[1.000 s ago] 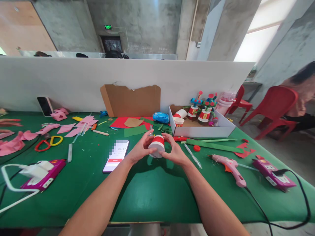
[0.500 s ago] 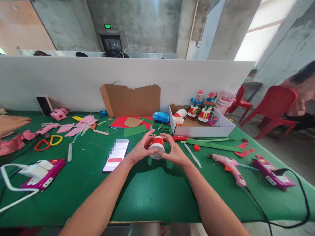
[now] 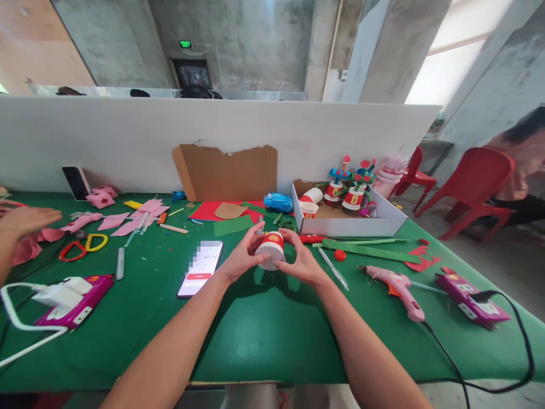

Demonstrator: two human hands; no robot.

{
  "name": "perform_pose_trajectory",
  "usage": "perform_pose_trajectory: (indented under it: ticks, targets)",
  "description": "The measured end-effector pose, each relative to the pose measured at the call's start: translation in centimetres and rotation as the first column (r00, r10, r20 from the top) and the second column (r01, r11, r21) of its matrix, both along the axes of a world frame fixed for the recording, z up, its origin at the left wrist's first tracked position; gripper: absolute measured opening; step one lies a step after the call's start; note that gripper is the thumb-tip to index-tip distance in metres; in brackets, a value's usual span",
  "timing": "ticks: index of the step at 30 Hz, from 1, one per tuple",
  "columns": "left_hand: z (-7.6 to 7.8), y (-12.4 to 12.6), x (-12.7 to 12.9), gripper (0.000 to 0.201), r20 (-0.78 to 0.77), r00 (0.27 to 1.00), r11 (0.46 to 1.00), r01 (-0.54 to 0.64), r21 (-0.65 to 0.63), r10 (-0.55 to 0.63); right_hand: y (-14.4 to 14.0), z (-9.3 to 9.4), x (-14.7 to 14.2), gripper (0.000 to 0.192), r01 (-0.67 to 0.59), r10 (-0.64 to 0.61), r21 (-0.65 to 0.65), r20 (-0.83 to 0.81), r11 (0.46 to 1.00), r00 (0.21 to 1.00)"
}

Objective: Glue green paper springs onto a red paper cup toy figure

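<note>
A red-and-white paper cup (image 3: 273, 243) is held between my two hands just above the green table (image 3: 272, 346). It is tilted, with its white end towards me and a yellow emblem on the red band. My left hand (image 3: 244, 255) grips its left side, thumb near the white end. Closed around the right side is my right hand (image 3: 301, 258). Past my left fingertips a small grey item shows, too hidden to name. A phone (image 3: 201, 268) with a timer lies left of my left hand, and a clear pen (image 3: 333, 268) right of my right hand.
Behind the cup stands a white box (image 3: 353, 227) with cups and cup figures. A pink glue gun (image 3: 398, 289) and a purple power strip (image 3: 472, 301) lie right. Scissors (image 3: 79, 248), pink scraps and another power strip (image 3: 76, 304) lie left, near another person's hand (image 3: 29, 218).
The cup has turned and tilted in my hands, so its yellow emblem now shows. At the left, the other person's hand has moved inward over the pink scraps.
</note>
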State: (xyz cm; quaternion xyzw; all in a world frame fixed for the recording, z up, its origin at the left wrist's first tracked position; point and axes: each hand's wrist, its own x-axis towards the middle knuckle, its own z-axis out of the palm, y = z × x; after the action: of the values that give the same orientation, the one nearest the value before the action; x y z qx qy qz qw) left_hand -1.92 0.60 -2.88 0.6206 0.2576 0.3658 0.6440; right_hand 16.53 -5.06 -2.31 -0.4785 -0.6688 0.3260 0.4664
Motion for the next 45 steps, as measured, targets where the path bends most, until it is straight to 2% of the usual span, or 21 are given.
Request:
perform_pose_trajectory:
  ticks: [3, 8, 14, 18, 23, 30, 36, 42, 45]
  targets:
    - [-0.06, 0.05, 0.02, 0.104, 0.003, 1.000, 0.999, 0.017, -0.034, -0.017, 0.04, -0.16, 0.05, 0.070, -0.005, 0.005, -0.012, 0.014, 1.000, 1.000]
    - [-0.19, -0.01, 0.13, 0.106, -0.029, 1.000, 1.000, 0.005, 0.029, -0.004, 0.08, -0.36, -0.02, 0.076, -0.027, 0.027, -0.013, 0.031, 1.000, 0.999]
    - [-0.16, 0.00, 0.12, 0.104, -0.004, 1.000, 1.000, -0.012, -0.012, 0.011, 0.10, -0.31, 0.02, 0.076, -0.004, 0.004, 0.009, 0.004, 1.000, 1.000]
    - [-0.05, -0.02, 0.15, 0.108, -0.025, 1.000, 1.000, -0.002, 0.017, 0.003, 0.11, -0.34, 0.05, 0.077, -0.032, 0.033, -0.013, 0.039, 0.999, 0.999]
    - [-0.07, 0.06, 0.06, 0.101, -0.002, 1.000, 1.000, -0.007, 0.007, 0.007, 0.07, -0.28, 0.01, 0.082, -0.012, 0.012, -0.001, 0.024, 1.000, 1.000]
    - [0.08, -0.05, 0.06, 0.105, -0.026, 0.999, 1.000, 0.028, 0.007, -0.028, 0.12, -0.38, 0.10, 0.084, -0.027, 0.027, -0.007, 0.052, 1.000, 0.998]
    - [0.07, 0.06, -0.06, 0.103, 0.001, 1.000, 0.999, -0.001, -0.035, 0.001, 0.09, -0.39, 0.10, 0.086, -0.027, 0.026, 0.020, 0.013, 0.999, 1.000]
    - [-0.08, 0.12, -0.09, 0.103, -0.031, 0.999, 1.000, 0.013, 0.026, -0.013, 0.08, -0.44, 0.17, 0.092, -0.051, 0.051, 0.000, 0.043, 0.999, 0.998]
    - [-0.03, 0.09, -0.08, 0.100, -0.009, 1.000, 1.000, -0.008, 0.006, 0.008, 0.10, -0.38, 0.11, 0.091, -0.030, 0.030, 0.018, 0.006, 0.999, 1.000]
